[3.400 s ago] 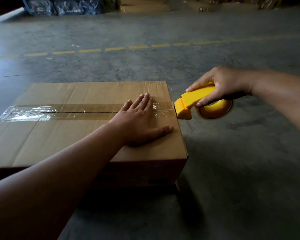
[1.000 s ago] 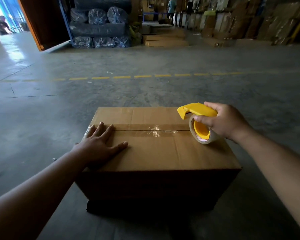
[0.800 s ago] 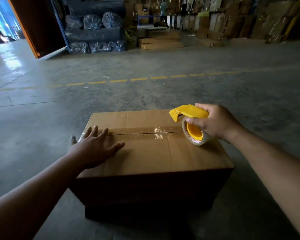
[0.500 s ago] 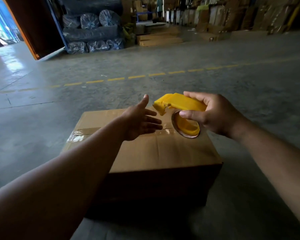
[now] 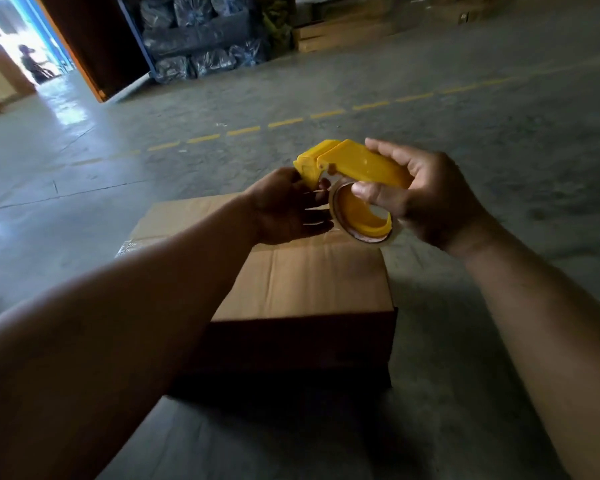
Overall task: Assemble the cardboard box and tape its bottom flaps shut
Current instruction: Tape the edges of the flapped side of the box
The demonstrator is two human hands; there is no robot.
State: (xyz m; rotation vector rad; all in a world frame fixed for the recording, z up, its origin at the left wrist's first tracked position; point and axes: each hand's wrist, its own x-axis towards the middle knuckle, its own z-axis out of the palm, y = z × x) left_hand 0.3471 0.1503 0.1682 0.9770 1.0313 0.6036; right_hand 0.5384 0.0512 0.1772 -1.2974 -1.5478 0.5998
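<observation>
A brown cardboard box [image 5: 312, 282] sits on the concrete floor with its flaps closed; clear tape shows at its left edge [image 5: 129, 244]. Above the box my right hand [image 5: 426, 199] grips the handle of a yellow tape dispenser [image 5: 357, 168] with a roll of clear tape [image 5: 361, 216] in it. My left hand [image 5: 284, 206] is at the dispenser's front end, fingers touching the tape by the cutter. My left forearm hides much of the box's left half.
Grey concrete floor [image 5: 482, 306] lies all around the box, with a dashed yellow line [image 5: 284, 123] beyond it. Wrapped bales on racking [image 5: 201, 39] and flat cardboard stacks [image 5: 343, 32] stand at the back. A person [image 5: 32, 64] is in the bright doorway at far left.
My left hand has left the box top and come up to the dispenser's front end. My right hand has lifted the dispenser off the box. The view has tilted down and left.
</observation>
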